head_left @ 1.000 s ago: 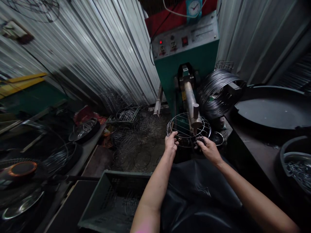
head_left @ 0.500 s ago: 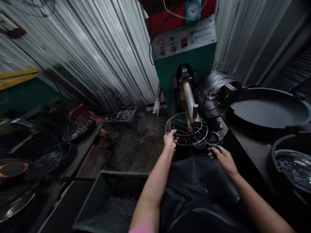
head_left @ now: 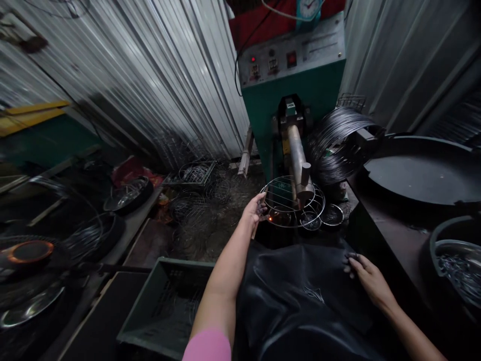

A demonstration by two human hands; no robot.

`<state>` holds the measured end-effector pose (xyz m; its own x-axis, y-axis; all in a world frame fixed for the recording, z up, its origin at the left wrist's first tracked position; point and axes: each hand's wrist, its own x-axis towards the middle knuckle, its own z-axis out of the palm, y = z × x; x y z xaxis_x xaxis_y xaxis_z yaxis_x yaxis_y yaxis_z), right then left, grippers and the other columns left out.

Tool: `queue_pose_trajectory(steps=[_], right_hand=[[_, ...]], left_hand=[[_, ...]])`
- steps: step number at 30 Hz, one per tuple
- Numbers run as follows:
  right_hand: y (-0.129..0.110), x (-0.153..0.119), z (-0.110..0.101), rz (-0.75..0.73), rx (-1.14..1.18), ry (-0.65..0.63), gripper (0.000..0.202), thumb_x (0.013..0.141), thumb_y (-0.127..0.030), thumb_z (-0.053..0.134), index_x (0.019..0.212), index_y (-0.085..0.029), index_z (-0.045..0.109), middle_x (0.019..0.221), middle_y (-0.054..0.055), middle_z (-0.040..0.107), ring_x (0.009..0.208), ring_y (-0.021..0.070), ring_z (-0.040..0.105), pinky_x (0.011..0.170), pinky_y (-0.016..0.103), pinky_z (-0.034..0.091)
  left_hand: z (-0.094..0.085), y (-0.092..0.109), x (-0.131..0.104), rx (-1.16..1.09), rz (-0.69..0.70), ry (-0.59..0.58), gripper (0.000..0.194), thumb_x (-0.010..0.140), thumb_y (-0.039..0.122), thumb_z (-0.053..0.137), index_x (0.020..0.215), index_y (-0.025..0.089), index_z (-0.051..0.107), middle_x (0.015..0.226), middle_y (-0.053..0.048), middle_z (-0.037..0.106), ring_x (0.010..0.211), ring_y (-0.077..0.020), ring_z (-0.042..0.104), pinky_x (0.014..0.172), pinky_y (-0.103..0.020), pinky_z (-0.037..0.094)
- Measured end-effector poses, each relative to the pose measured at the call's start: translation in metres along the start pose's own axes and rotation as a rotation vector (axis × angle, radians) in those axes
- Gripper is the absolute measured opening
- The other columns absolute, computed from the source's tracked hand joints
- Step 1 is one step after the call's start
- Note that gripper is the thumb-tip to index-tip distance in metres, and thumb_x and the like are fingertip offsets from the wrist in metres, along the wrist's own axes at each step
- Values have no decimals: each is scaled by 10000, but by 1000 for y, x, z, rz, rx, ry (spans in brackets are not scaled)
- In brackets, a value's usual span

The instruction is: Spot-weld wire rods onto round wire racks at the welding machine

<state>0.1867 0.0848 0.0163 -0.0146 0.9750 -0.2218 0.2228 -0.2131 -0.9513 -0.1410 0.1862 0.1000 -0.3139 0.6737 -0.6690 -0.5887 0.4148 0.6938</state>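
My left hand (head_left: 256, 210) is closed on the left rim of a round wire rack (head_left: 281, 201). The rack lies level around the lower end of a machine's thick metal arm (head_left: 298, 155). Down to the right, over a black apron (head_left: 285, 271), is my right hand (head_left: 364, 273). Its fingers are curled together, and whatever is between them is too dark to make out. A few short wire pieces (head_left: 314, 295) rest on the apron. Two small bowls, one of them a round dish (head_left: 332, 214) with a shiny rim, sit beside the rack.
Behind the arm stands a green machine (head_left: 259, 110) with a lit red light. A wire coil (head_left: 338, 145) hangs at its right, near a large dark pan (head_left: 421, 175). A basin of metal bits (head_left: 460, 273) is at far right. A plastic crate (head_left: 150, 306) stands at lower left.
My right hand has moved down and to the right, away from the small dishes and rack. My left hand has shifted slightly left along the rim. The view has shifted a little.
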Motion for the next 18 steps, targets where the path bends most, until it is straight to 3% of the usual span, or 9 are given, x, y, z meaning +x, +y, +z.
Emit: queue_pose_trajectory(steps=[3,5,7,10,14,18], right_hand=[[-46,5,30,-138,158,-25,318,749,-470,583,897,-188,585,812,86,661,672,181,620,568,287,500],[-75,10,58,-229,218,-84,308,773,-462,567,923,-193,573,905,82,662,712,177,632,590,288,510],[-95,16,85,-296,228,-148,302,781,-464,551,915,-194,580,905,73,667,710,174,636,582,285,509],[-101,25,113,-331,149,-214,294,774,-464,545,880,-196,597,725,42,672,586,157,605,504,267,479],[-91,34,115,-297,32,-161,282,758,-457,550,851,-196,599,567,8,636,419,125,502,417,256,422],[-89,38,105,-307,53,-117,281,759,-464,548,837,-196,585,637,27,653,512,159,580,429,260,441]], left_hand=[[1,9,11,83,-48,-69,315,555,218,773,621,157,471,531,48,422,401,-47,390,367,-166,301],[1,2,9,18,15,-60,350,541,180,775,594,161,429,486,79,347,359,-17,304,336,-142,193],[0,-11,2,-59,85,-45,371,529,190,776,600,164,413,474,99,295,341,0,229,327,-143,131],[-1,-33,-12,-128,219,5,385,507,245,778,660,168,433,497,109,299,343,6,208,325,-146,117],[4,-48,-25,-182,321,61,473,467,286,785,778,185,444,555,104,363,365,1,265,335,-143,140],[12,-51,-28,-202,320,50,503,467,280,778,819,192,429,577,98,388,373,-6,284,336,-147,140]])
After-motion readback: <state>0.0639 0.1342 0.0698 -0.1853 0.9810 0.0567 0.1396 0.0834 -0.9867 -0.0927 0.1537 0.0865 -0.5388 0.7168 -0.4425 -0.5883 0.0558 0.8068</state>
